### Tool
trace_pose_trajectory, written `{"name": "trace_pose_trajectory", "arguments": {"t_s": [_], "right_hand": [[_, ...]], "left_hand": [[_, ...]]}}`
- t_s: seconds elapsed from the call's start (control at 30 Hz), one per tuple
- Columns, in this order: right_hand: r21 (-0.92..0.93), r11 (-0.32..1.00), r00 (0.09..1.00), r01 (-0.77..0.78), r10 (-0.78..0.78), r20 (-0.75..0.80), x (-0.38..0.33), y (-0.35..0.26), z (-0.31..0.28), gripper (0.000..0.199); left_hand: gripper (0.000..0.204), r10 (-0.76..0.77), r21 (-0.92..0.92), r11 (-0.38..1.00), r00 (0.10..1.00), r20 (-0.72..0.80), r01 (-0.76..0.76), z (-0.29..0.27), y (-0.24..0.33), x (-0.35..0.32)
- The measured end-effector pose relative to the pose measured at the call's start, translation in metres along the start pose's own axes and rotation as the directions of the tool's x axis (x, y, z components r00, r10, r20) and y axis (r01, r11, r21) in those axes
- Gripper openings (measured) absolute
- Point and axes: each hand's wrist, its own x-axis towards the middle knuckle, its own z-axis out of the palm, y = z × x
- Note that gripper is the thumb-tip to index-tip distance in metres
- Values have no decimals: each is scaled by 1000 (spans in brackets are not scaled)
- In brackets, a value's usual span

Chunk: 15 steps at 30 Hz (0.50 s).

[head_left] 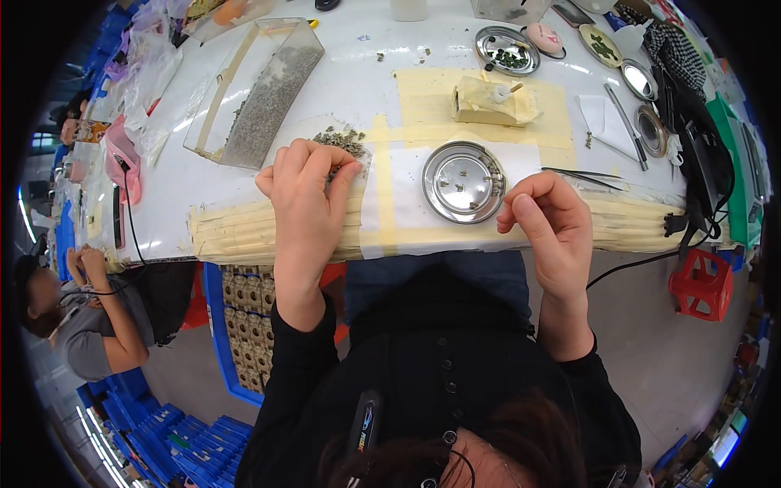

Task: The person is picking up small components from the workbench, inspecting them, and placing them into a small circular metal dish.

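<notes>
My left hand [306,189] is at the table's front left, its fingers curled and the thumb bent in toward them. Just beyond its fingertips lies a loose pile of small metal parts [346,143]. What its fingers may hold is hidden. A round steel dish [435,203] with several tiny parts in it stands on white paper between my hands. Beside the dish's right rim is my right hand [557,232], raised, with thumb and forefinger pinched together. Anything between those fingertips is too small to make out.
Behind the left hand stands a clear box [277,89] of small grey parts. Tweezers [586,175] lie right of the dish, a taped block [492,103] beyond it. Dishes of dark pieces [507,50] sit farther back. Below left is a blue tray [215,325]; a co-worker [106,325] sits left.
</notes>
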Motion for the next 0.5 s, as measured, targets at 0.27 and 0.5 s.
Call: {"name": "trace_pose_trajectory", "arguments": {"t_s": [0.27, 0.5], "right_hand": [[-1, 1000, 1000, -23, 23, 2, -2, 2, 2, 9], [-4, 1000, 999, -19, 20, 31, -3, 3, 3, 8]], "left_hand": [[6, -29, -121, 993, 994, -108, 16, -1, -1, 6], [8, 38, 30, 999, 999, 6, -38, 4, 2, 14]]}}
